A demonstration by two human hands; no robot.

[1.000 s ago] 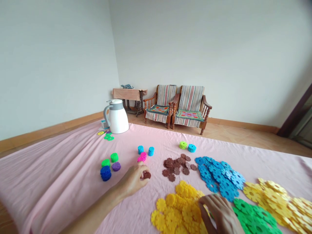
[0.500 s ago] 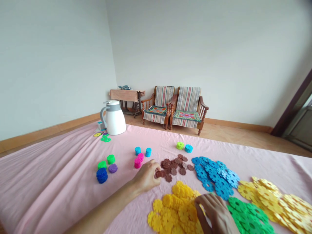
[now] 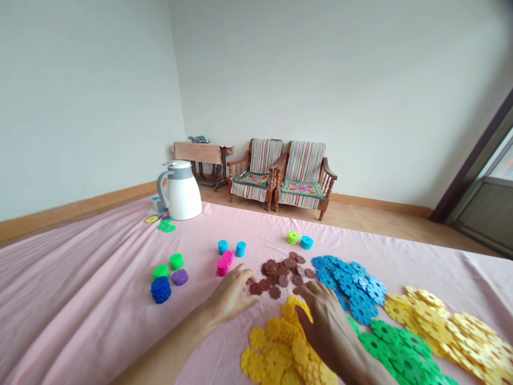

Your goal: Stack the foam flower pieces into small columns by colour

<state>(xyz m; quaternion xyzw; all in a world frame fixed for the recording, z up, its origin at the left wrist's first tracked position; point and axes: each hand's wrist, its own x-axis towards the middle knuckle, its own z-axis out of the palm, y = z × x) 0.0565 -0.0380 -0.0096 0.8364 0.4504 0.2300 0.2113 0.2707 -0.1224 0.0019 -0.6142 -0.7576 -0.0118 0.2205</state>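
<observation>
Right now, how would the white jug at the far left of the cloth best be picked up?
By its grey loop handle, coming from the left: the white jug stands upright, the handle arches clear of the body on that side, and the body is wide and smooth.

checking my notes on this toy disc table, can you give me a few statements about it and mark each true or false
1. The left hand has its fingers at the near edge of the brown discs. True.
2. The white jug stands among the blue discs. False: it stands far off at the back left of the pink cloth.
3. The right hand is over the near yellow pile. True.
4. The green flat discs lie left of the dark blue stack. False: they lie at the far right, near the second yellow pile.
5. Two striped armchairs stand by the back wall. True.
</observation>
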